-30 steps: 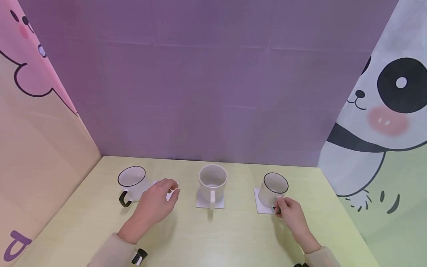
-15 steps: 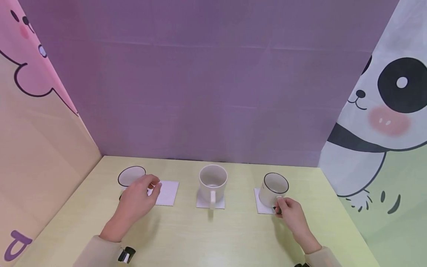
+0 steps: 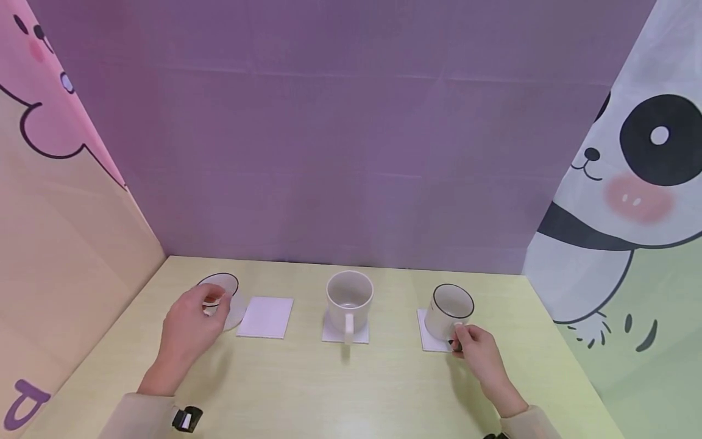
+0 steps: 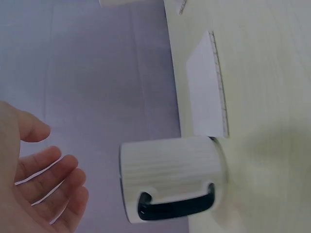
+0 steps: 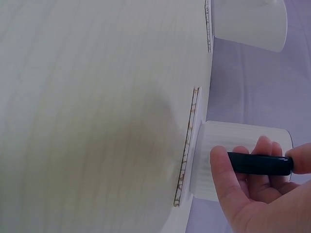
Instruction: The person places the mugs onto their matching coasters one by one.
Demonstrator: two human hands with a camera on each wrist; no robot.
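Observation:
At the left of the table stands a white mug [image 3: 236, 310] with a black rim; its black handle [image 4: 176, 208] shows in the left wrist view. My left hand [image 3: 192, 323] is above and in front of this mug, fingers loosely bent, apart from it and holding nothing. A white square coaster [image 3: 265, 317] lies bare right beside the mug. On the right, another black-rimmed white mug [image 3: 450, 311] stands on a coaster [image 3: 431, 342]. My right hand [image 3: 479, 353] grips its black handle [image 5: 260, 164] between fingers and thumb.
A plain white mug [image 3: 350, 296] stands on a third coaster [image 3: 331, 332] in the middle, its handle toward me. Behind the pale wooden table [image 3: 329, 390] hangs a purple backdrop [image 3: 340, 152]. Printed cartoon panels flank both sides, a panda [image 3: 631, 183] at right.
My left hand has moved left, off the bare coaster and over to the left mug. The right hand stays on its mug's handle, and that mug has not moved.

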